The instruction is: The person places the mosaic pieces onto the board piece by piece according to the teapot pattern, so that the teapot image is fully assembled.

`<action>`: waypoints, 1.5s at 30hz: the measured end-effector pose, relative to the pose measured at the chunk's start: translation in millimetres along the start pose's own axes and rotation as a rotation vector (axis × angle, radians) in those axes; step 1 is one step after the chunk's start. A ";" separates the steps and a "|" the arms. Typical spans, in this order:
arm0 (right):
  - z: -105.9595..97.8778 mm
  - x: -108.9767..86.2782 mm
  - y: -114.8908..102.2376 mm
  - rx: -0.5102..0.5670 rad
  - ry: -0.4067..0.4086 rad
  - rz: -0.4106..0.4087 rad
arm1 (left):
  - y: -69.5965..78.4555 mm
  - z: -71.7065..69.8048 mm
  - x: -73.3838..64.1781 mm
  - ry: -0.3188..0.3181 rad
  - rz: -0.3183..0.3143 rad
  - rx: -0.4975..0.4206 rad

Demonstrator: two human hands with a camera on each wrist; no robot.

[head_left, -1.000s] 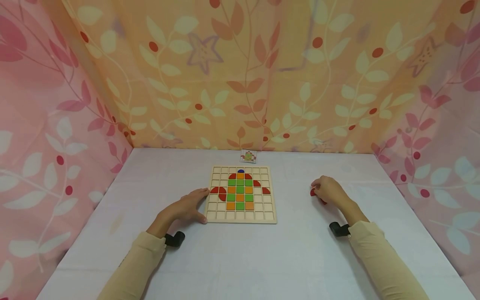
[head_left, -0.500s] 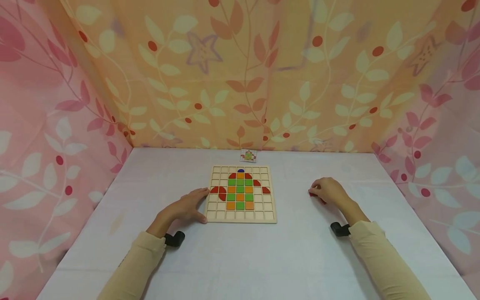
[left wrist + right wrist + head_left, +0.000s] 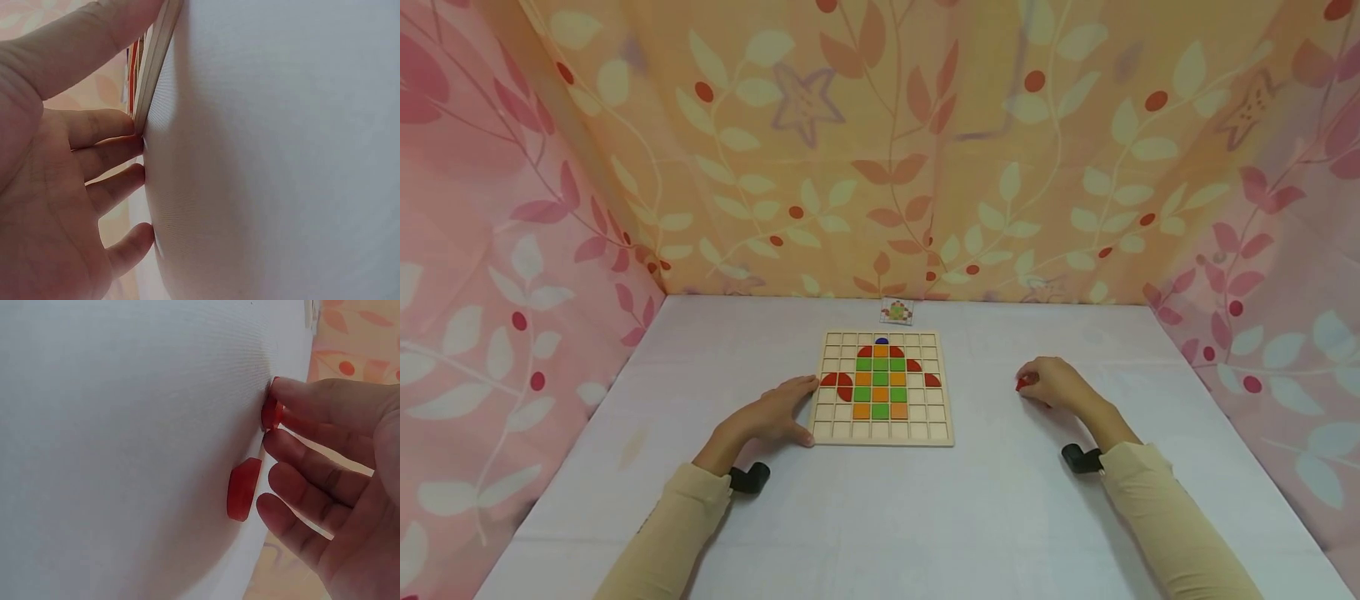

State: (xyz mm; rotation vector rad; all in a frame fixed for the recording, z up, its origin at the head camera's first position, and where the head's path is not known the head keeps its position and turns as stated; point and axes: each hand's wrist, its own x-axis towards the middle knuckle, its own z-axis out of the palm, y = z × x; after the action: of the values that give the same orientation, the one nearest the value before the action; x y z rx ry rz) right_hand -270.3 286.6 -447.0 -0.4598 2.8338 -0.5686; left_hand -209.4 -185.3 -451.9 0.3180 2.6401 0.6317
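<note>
A square wooden grid board (image 3: 842, 432) lies on the table with green, orange, red and blue pieces set in its cells. Against its left edge rests my left hand (image 3: 771, 413), fingers spread and thumb near the front corner; the left wrist view shows thumb and fingertips at the board's side (image 3: 149, 75). To the right of the board, my right hand (image 3: 1060, 384) pinches a red piece (image 3: 270, 414) with thumb and fingers, low at the tabletop. A second red piece (image 3: 242, 489) lies under that hand, apart from the fingertips. Fingers partly hide the pinched piece's outline.
Behind the board lies a small picture card (image 3: 897, 312) with a coloured grid pattern. A white cloth (image 3: 925, 517) covers the table. Floral curtains (image 3: 880, 167) stand at the back and both sides.
The red piece in my right fingers has shifted slightly left and tilted. My left hand and the board have stayed in place.
</note>
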 end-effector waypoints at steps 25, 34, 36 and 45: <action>4.2 -2.8 0.2 -0.017 0.034 -0.141 | -1.5 1.1 1.2 0.000 -0.003 0.005; 6.4 -1.7 -1.4 -0.011 0.027 -0.095 | -0.8 0.7 1.4 -0.007 -0.012 0.004; 6.9 -1.5 -2.3 -0.008 0.033 -0.091 | -0.4 0.3 1.5 -0.009 -0.016 0.004; 11.3 1.8 -12.2 -0.001 0.099 -0.139 | -0.6 1.0 1.6 0.000 -0.014 0.001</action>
State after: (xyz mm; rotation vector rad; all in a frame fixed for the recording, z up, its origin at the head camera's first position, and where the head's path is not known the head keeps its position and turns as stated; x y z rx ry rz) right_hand -265.8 271.5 -452.5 -0.6498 2.9125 -0.6319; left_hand -210.5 -185.0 -453.5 0.2992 2.6406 0.6253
